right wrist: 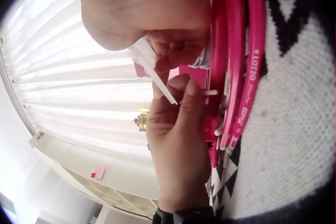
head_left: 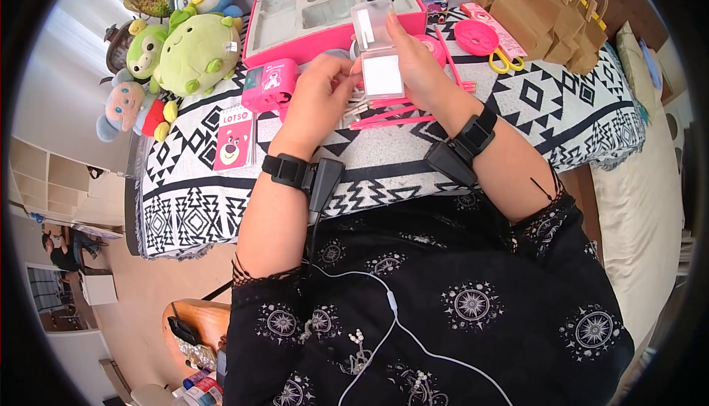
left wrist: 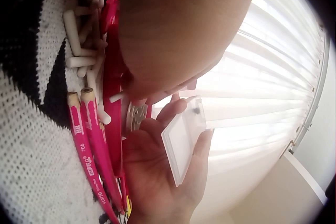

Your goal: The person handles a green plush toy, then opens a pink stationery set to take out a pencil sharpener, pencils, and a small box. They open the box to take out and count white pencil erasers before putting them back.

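Note:
My right hand [head_left: 422, 73] holds a small clear plastic box [head_left: 383, 75], its hinged lid [head_left: 371, 25] standing up and away from me. A flat white surface fills the box's lower half. Beside it, my left hand [head_left: 323, 99] pinches a short white stick [right wrist: 210, 92] between thumb and fingers, near the box edge. Several more white sticks [left wrist: 73, 32] lie loose on the patterned cloth below. Pink pencils [head_left: 391, 119] marked LOTSO lie under both hands.
Behind the hands stands a large pink box [head_left: 336, 33] with a moulded grey insert. A pink sharpener-like device [head_left: 270, 84] and a Lotso notepad [head_left: 234, 140] are at left, near plush toys [head_left: 199, 51]. Yellow-handled scissors [head_left: 507, 62] and paper bags [head_left: 543, 18] are at right.

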A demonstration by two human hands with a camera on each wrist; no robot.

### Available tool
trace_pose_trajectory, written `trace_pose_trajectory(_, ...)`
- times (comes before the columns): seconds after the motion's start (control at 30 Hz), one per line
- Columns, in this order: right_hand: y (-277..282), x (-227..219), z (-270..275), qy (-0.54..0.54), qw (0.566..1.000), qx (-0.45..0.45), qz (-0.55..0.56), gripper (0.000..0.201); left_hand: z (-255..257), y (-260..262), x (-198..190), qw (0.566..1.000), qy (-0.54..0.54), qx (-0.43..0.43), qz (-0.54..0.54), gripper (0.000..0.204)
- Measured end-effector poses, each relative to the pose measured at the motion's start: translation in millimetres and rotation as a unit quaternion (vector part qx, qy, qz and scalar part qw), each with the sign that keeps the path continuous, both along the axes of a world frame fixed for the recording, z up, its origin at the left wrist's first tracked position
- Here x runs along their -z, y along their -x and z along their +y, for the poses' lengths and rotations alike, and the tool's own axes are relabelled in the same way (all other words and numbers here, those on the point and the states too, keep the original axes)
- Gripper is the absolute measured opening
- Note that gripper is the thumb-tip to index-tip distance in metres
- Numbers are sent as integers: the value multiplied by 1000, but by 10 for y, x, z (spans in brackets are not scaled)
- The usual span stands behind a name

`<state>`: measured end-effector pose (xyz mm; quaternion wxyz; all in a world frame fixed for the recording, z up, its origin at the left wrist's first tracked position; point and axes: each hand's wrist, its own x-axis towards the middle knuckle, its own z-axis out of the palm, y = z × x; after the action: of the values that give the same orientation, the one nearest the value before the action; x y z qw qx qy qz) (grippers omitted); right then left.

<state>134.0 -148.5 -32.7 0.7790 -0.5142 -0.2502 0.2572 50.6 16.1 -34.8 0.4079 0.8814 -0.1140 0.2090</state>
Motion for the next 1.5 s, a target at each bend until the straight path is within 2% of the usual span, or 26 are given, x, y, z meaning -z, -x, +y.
trace_pose_trajectory(0.13, 41, -34, 11, 6, 1000, 25, -14, 63, 57, -61, 40, 995, 1, -55, -82, 11)
trace_pose_trajectory(0.37, 48, -41, 15, 40, 999, 20, -17, 64, 66, -44, 7, 990, 5, -122, -71, 13)
trace_pose_trajectory(0.43, 76, -65, 12, 43, 999, 18, -19, 64, 59, -38, -18, 988, 60, -137, -39, 16)
trace_pose_trajectory(0.47, 84, -72, 11, 47, 999, 17, -22, 65, 55, -30, -26, 988, 60, -137, -40, 16)
trace_pose_trajectory(0.53, 83, -72, 13, 55, 998, 13, -31, 65, 47, -12, -33, 985, 131, -113, -11, 17)
trace_pose_trajectory(0.63, 78, -59, 17, 63, 997, -5, -42, 65, 40, -14, 1, 987, 127, -78, -67, 16)
trace_pose_trajectory(0.77, 97, -68, 15, 52, 998, -20, -21, 59, 6, 21, -62, 989, 110, -74, -66, 15)
trace_pose_trajectory(0.83, 115, -78, 11, 53, 998, -24, -27, 59, 0, 31, -88, 993, 79, -41, -77, 14)
trace_pose_trajectory(0.97, 123, -98, 3, 57, 997, -35, -38, 59, -6, 17, -67, 991, 90, -37, -93, 14)
trace_pose_trajectory(1.13, 153, -113, 15, 90, 995, -36, -28, 61, -22, 48, -117, 991, 46, -31, -118, 13)
trace_pose_trajectory(1.27, 107, -50, 30, 99, 993, -61, -25, 63, -14, 32, -95, 993, 34, -20, -113, 11)
trace_pose_trajectory(1.33, 103, -43, 26, 100, 993, -63, -27, 63, -22, 33, -84, 994, 63, -3, -91, 11)
trace_pose_trajectory(1.5, 107, -54, 13, 100, 992, -72, -32, 64, -42, 42, -103, 995, 63, -20, -79, 11)
